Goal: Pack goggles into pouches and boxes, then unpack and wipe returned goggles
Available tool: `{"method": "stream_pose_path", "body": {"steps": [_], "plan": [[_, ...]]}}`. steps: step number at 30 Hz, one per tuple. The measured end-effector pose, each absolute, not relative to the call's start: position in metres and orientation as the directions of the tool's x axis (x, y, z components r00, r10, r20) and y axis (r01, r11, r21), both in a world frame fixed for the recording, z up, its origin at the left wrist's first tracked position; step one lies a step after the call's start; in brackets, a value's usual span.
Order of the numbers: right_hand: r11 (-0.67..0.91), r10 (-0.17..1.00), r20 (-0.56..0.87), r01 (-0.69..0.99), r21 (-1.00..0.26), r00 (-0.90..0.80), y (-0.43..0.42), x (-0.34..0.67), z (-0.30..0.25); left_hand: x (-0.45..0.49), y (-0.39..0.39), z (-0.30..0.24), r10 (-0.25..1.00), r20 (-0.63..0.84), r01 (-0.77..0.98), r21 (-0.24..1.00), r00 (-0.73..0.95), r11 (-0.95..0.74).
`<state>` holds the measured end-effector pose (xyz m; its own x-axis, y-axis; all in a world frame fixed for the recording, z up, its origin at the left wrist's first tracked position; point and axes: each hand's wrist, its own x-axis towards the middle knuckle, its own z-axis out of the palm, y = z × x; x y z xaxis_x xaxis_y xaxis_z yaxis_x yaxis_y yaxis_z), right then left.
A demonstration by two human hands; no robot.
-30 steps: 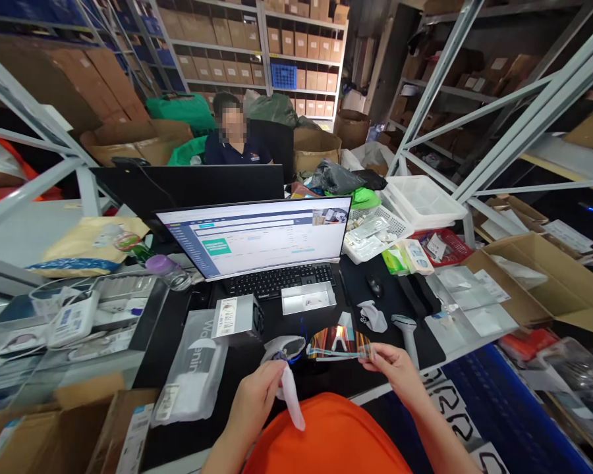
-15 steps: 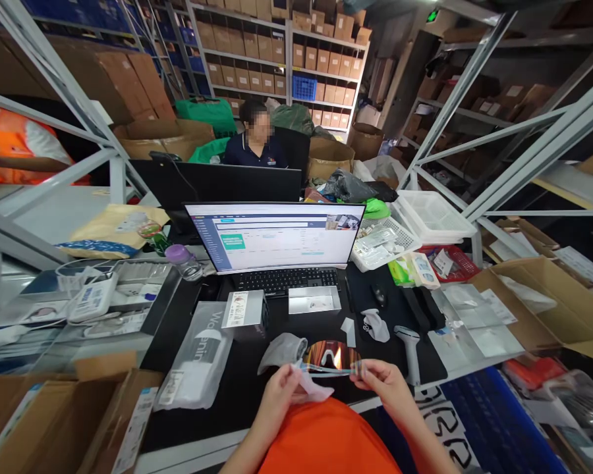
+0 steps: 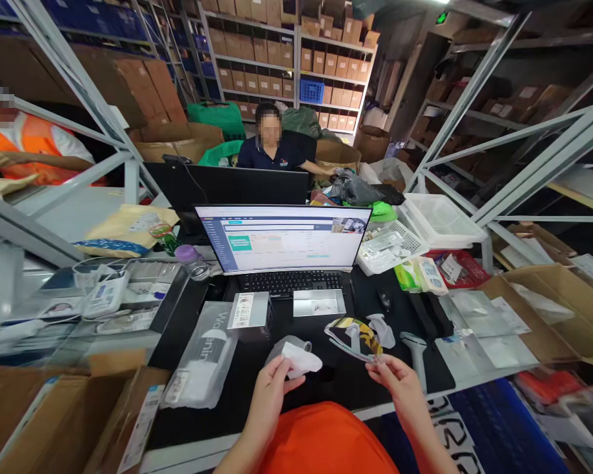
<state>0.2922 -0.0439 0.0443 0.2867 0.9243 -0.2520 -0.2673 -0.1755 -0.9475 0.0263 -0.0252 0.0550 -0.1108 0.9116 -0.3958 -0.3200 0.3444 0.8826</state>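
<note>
My left hand [image 3: 271,385] pinches a small white cloth [image 3: 302,361] between thumb and fingers. In my right hand [image 3: 394,377] is a pair of mirrored sunglasses [image 3: 370,334], gripped by the end of the frame, with the lens tilted over the black desk mat. A grey translucent pouch [image 3: 278,349] lies behind the cloth, partly covered by it. Beyond the sunglasses rests a crumpled white piece of cloth or wrapping [image 3: 387,334]. An open silver box [image 3: 319,304] and a taller box with a label [image 3: 250,315] stand in front of the keyboard.
A monitor [image 3: 281,240] and keyboard [image 3: 291,282] stand ahead. To the right lie a handheld scanner [image 3: 415,352] and a mouse [image 3: 385,301]. A plastic-wrapped package [image 3: 202,359] lies left. Across the desk sits a person in a dark shirt [image 3: 271,155].
My hands have moved apart. The sunglasses, earlier stretched between both hands, have turned and shifted right with my right hand; the cloth stays in my left. The person opposite now reaches out an arm.
</note>
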Motion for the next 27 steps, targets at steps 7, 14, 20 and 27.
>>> {"method": "stream_pose_path", "body": {"steps": [7, 14, 20, 27], "plan": [[-0.113, 0.935, -0.187, -0.247, -0.962, 0.300, -0.046, 0.288, 0.048, 0.029, -0.005, 0.079, 0.987, 0.097, 0.614, 0.774, 0.128, -0.155], [-0.210, 0.935, -0.257, -0.202, -0.957, 0.245, -0.050, 0.299, 0.027, 0.065, 0.018, 0.036, 0.925, -0.274, 0.907, 0.396, 0.262, -0.140], [-0.226, 0.935, -0.265, -0.179, -0.957, 0.236, -0.062, 0.302, 0.018, 0.057, 0.007, 0.003, 0.902, -0.310, 0.892, 0.426, 0.301, -0.151], [-0.272, 0.949, -0.294, -0.177, -0.946, 0.115, -0.066, 0.296, 0.007, 0.034, -0.004, -0.013, 0.938, -0.222, 0.822, 0.561, 0.266, -0.100]]}}
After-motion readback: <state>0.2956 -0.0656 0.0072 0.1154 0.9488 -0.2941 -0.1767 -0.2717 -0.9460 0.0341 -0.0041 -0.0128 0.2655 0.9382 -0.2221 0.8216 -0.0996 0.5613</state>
